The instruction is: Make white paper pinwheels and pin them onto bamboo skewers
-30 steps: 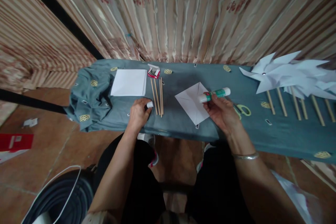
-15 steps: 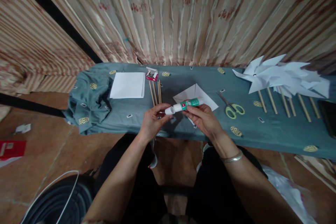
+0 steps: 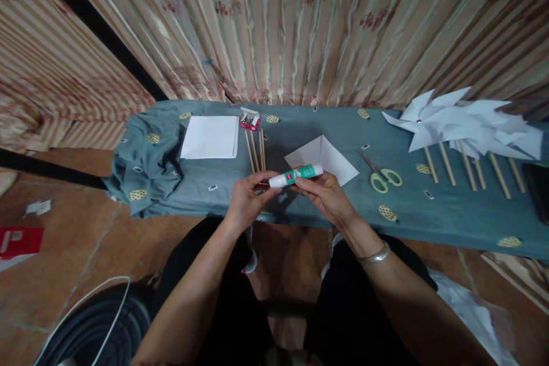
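Observation:
A white and green glue stick (image 3: 302,173) is held level between my two hands, above the near edge of the cloth-covered table. My left hand (image 3: 250,197) pinches its white cap end. My right hand (image 3: 326,194) is closed around the green body near the other end, thumb on the near side. No gap shows between cap and body. Just beyond my right hand lies a white paper (image 3: 338,163) with crease or cut lines. Several wooden sticks (image 3: 256,151) lie beyond my left hand, their near ends hidden by it.
A stack of white paper (image 3: 210,137) and a small red box of metal pins (image 3: 249,119) are at the left. Green-handled scissors (image 3: 380,172) lie right of the creased paper. Paper pinwheels (image 3: 467,123) on sticks and a dark object (image 3: 536,189) occupy the right end.
The glue stick's body has moved left into the white cap, closing the gap between them. My right hand has shifted slightly left with it.

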A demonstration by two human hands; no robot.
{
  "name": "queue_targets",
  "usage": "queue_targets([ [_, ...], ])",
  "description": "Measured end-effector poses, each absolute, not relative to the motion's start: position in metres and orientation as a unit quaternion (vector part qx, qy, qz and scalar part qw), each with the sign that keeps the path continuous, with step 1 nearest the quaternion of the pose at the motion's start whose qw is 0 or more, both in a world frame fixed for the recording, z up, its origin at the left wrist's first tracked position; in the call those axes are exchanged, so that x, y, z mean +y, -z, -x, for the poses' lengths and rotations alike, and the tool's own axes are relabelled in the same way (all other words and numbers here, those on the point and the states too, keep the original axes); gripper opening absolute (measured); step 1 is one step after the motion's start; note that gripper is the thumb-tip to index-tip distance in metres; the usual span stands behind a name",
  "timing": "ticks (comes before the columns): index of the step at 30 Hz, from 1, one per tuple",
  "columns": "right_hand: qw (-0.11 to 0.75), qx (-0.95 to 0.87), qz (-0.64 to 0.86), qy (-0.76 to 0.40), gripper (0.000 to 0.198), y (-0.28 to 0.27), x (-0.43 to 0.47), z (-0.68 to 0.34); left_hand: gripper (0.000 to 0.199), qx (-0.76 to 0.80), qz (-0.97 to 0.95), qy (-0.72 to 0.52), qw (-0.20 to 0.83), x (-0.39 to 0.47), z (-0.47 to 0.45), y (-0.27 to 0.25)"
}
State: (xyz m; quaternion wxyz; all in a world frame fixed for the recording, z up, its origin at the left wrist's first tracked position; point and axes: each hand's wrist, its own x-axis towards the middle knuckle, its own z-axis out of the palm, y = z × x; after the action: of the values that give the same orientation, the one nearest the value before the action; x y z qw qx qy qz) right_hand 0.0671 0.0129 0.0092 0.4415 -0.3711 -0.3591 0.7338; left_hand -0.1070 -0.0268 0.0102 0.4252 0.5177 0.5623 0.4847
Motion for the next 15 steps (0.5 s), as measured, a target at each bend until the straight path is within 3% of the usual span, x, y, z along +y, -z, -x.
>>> queue_targets([
  [7, 0.423, -0.298, 0.373, -0.77, 0.027, 0.001, 0.007, -0.051, 0.032, 0.597, -0.536, -0.466, 0.373, -0.035, 0.12, -0.007],
  [15, 0.383, -0.318, 0.396, -0.772, 0.031, 0.012, 0.001, -0.044, 0.04, 0.615, -0.523, -0.451, 0.381, -0.038, 0.129, 0.002],
])
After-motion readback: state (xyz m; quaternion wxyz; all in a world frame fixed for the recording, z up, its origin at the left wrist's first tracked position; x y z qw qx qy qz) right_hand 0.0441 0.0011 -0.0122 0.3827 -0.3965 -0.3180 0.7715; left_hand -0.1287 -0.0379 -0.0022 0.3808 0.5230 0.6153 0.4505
